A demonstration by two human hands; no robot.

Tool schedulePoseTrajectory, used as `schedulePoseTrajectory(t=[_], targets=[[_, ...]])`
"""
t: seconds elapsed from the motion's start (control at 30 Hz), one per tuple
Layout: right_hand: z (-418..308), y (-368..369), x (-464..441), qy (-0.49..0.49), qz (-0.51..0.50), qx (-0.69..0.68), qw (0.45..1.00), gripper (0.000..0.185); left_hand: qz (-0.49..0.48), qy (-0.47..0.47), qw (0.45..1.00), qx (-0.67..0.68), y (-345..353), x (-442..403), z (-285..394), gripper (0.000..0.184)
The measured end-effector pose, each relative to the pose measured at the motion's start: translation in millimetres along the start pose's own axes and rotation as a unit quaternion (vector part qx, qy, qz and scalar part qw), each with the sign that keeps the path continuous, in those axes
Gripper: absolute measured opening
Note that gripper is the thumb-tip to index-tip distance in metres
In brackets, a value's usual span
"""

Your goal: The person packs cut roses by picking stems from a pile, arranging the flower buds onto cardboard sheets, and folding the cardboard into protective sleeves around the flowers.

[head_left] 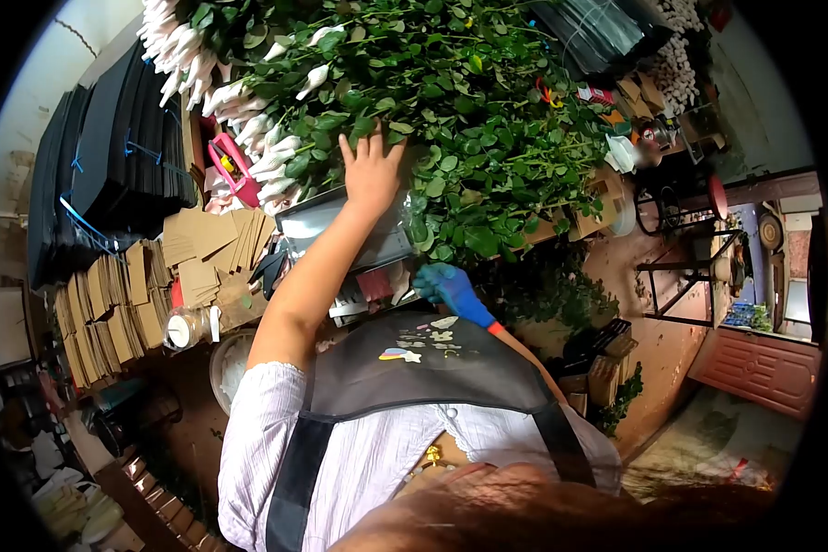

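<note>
A large pile of green leafy rose stems (488, 138) fills the upper middle, with flower heads in white sleeves (271, 156) along its left side. My bare left hand (371, 170) reaches to the pile's near edge, its fingers spread against the leaves and nothing visibly held. In a blue glove, my right hand (451, 290) is close in front of my apron (423, 363), just below the leaves. Its fingers are curled together, and what they hold, if anything, is too small to make out. Between the hands lies a grey tray (382, 241).
Stacked black sheets (124, 138) and folded brown cardboard pieces (110, 313) are at the left, near a roll of clear tape (182, 328). A pink tool (234, 170) lies beside the sleeved heads. At the right are a black metal stand (685, 267) and a reddish door (754, 368).
</note>
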State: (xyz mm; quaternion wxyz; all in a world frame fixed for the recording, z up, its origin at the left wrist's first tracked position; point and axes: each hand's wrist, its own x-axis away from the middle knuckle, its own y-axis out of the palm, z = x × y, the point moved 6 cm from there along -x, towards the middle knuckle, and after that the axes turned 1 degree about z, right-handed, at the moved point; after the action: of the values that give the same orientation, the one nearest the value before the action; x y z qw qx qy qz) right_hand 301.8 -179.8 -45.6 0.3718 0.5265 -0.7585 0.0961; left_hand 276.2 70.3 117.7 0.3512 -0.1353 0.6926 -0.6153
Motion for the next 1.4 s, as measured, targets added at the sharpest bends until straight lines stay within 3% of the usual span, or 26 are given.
schedulePoseTrajectory(t=[0.13,0.27,0.37,0.43,0.47,0.53,0.6,0.67,0.7,0.73,0.8,0.87,0.93,0.97,1.07,1.13,1.2,1.27,1.33,1.4], targets=[[22.6,-5.9,-52.4,0.07,0.04,0.042,0.996,0.035,-0.032,-0.033,0.999,0.011,-5.6,-1.1,-2.0,0.077],[12.1,-25.8,-55.9,-0.027,0.03,0.238,0.971,0.04,0.02,-0.019,0.999,0.018,-7.5,-0.6,-0.9,0.068],[-4.2,-34.8,-53.6,-0.114,0.039,0.541,0.833,0.044,0.1,0.061,0.984,0.134,-29.8,7.9,2.7,0.046],[-12.2,-34.7,-49.8,-0.093,0.018,0.689,0.718,0.046,0.12,0.106,0.958,0.238,-42.9,20.9,-8.6,0.04],[-16.1,-32.2,-43.5,-0.038,-0.029,0.717,0.696,0.042,0.129,0.102,0.956,0.241,-65.8,34.7,-15.4,0.038],[-55.0,2.0,6.8,-0.088,-0.115,0.514,0.845,0.036,0.178,0.062,0.952,0.242,-99.9,73.0,-43.7,0.031],[-91.7,57.9,36.7,-0.221,-0.158,0.383,0.883,0.029,0.194,-0.08,0.933,0.291,-91.5,127.9,-92.7,0.026],[-144.8,128.2,79.7,-0.415,-0.123,0.328,0.84,0.031,0.23,-0.236,0.883,0.334,-73.6,187.3,-134.1,0.027],[-165.3,163.1,91.1,-0.472,-0.132,0.368,0.79,0.03,0.23,-0.349,0.81,0.411,-59.5,214.1,-146.9,0.03],[-177.5,195.1,94.5,-0.526,-0.14,0.405,0.734,0.03,0.199,-0.428,0.701,0.535,-31.8,240.6,-161.2,0.033],[-173.9,252.6,79.0,-0.635,-0.163,0.474,0.588,0.031,0.141,-0.49,0.633,0.583,7.8,278.5,-177.0,0.036],[-148.8,286.7,40.9,-0.653,-0.189,0.518,0.52,0.032,0.029,-0.557,0.571,0.602,40.3,313.3,-185.0,0.038],[-131.2,303.1,15.9,-0.534,-0.279,0.648,0.466,0.031,0.047,-0.546,0.555,0.625,68.1,330.7,-193.2,0.04],[-132.0,305.3,12.0,-0.527,-0.287,0.656,0.458,0.031,0.051,-0.554,0.565,0.609,70.0,335.3,-194.9,0.039],[-157.7,298.4,29.6,-0.523,-0.283,0.675,0.437,0.037,0.036,-0.558,0.526,0.641,63.5,321.6,-192.1,0.04],[-193.9,293.5,64.5,-0.557,-0.235,0.672,0.428,0.04,-0.041,-0.486,0.537,0.689,68.8,300.6,-190.4,0.044],[-221.1,280.1,91.6,-0.596,-0.178,0.63,0.465,0.046,-0.095,-0.384,0.495,0.774,22.5,244.5,-162.9,0.057],[-257.8,266.0,141.6,-0.607,-0.149,0.598,0.501,0.043,-0.171,-0.333,0.321,0.87,27.0,214.7,-135.9,0.07],[-280.7,244.7,191.8,-0.608,-0.091,0.55,0.566,0.026,-0.197,-0.148,0.146,0.958,-17.2,159.2,-92.3,0.075],[-258.9,180.3,225.8,-0.601,0.062,0.483,0.635,0.021,-0.172,-0.138,0.174,0.96,-51.8,134.5,-71.1,0.081]])
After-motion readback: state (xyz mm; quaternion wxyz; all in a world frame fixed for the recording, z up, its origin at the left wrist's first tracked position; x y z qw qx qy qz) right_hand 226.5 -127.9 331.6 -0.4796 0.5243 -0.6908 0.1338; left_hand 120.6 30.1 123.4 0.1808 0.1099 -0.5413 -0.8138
